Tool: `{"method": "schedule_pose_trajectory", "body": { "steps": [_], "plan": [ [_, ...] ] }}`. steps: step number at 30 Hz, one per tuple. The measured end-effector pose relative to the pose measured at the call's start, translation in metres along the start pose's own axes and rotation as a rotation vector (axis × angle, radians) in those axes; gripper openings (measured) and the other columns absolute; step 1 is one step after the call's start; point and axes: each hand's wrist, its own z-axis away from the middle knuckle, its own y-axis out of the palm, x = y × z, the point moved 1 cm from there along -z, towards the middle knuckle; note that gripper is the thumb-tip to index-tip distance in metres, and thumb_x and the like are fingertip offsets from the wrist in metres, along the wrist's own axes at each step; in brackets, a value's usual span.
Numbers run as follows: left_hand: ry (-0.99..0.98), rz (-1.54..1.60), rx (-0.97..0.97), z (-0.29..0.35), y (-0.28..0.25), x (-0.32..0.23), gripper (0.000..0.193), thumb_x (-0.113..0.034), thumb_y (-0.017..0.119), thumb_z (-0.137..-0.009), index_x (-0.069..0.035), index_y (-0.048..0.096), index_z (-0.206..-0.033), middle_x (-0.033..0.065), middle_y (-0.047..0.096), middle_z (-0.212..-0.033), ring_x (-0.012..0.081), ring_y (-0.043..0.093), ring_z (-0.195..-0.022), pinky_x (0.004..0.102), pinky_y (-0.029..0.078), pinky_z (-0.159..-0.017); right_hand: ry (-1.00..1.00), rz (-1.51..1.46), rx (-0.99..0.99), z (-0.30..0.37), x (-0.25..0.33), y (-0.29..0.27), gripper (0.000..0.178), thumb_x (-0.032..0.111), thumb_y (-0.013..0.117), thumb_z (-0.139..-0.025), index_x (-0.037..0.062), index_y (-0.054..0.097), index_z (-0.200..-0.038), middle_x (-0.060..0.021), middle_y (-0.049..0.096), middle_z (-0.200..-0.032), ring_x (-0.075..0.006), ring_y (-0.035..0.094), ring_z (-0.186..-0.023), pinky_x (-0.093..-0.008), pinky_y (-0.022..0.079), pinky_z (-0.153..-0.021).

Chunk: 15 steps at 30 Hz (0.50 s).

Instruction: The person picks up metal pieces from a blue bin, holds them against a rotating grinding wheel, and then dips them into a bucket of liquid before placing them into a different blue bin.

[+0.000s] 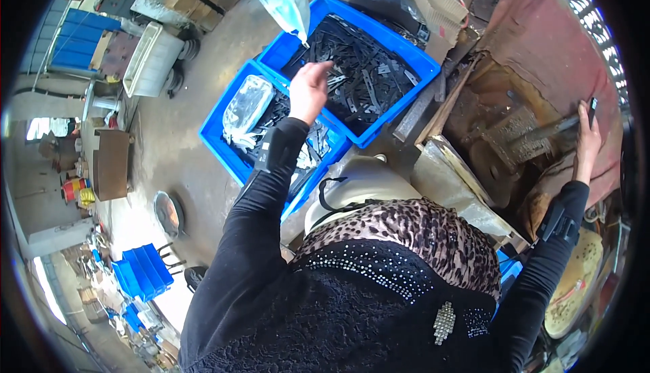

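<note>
My left hand (309, 92) hovers over the shared edge of two blue plastic bins, its fingers loosely bent and apart with nothing seen in them. Beyond it, the larger blue bin (425, 68) holds a heap of thin dark metal strips (365, 75). The smaller blue bin (215, 117), nearer and to the left, contains dark and silvery pieces and a clear plastic bag (248, 104). On the far right, my right hand (588, 139) grips a small dark strip (593, 107) by its lower part, beside a brown, grimy machine (514, 136).
Reddish cloth (535, 41) hangs over the machine, whose metal box edge (453, 170) stands close to my knees. A light-blue face mask (279, 1) hangs beyond the bins. To the left are a white tub (143, 61), a round pan (167, 213) and blue crates (143, 271).
</note>
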Motion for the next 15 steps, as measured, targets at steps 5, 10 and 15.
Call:
{"method": "schedule_pose_trajectory", "body": {
  "steps": [5, 10, 15],
  "plan": [
    [-0.123, -0.002, -0.113, 0.019, -0.025, 0.038, 0.020, -0.001, 0.061, -0.087, -0.006, 0.070, -0.104, 0.0113, 0.068, -0.090, 0.0258, 0.067, -0.083, 0.0330, 0.052, -0.075, -0.584, 0.587, -0.006, 0.047, -0.017, -0.009, 0.033, 0.011, 0.054, -0.097, 0.0105, 0.061, -0.129, -0.0075, 0.061, -0.118, -0.0151, 0.057, -0.103, -0.0244, 0.043, -0.083],
    [-0.236, -0.086, -0.090, 0.041, -0.036, 0.055, 0.015, -0.016, 0.068, -0.084, -0.007, 0.073, -0.096, 0.0127, 0.067, -0.086, 0.0304, 0.065, -0.080, 0.0394, 0.050, -0.073, 0.347, -0.234, 0.244, 0.138, -0.032, 0.021, 0.011, 0.026, 0.063, -0.096, 0.0152, 0.064, -0.098, 0.0104, 0.043, -0.064, -0.0010, 0.035, -0.053, -0.0209, 0.022, -0.049],
    [-0.349, -0.287, -0.068, 0.065, -0.047, 0.071, 0.029, -0.034, 0.067, -0.086, -0.006, 0.071, -0.078, 0.0149, 0.063, -0.079, 0.0352, 0.062, -0.075, 0.0452, 0.048, -0.069, 0.605, -0.226, 0.319, 0.206, -0.043, 0.042, 0.008, 0.021, 0.058, -0.098, 0.0142, 0.061, -0.100, 0.0103, 0.042, -0.057, -0.0014, 0.035, -0.041, -0.0214, 0.023, -0.035]
  ]
}}
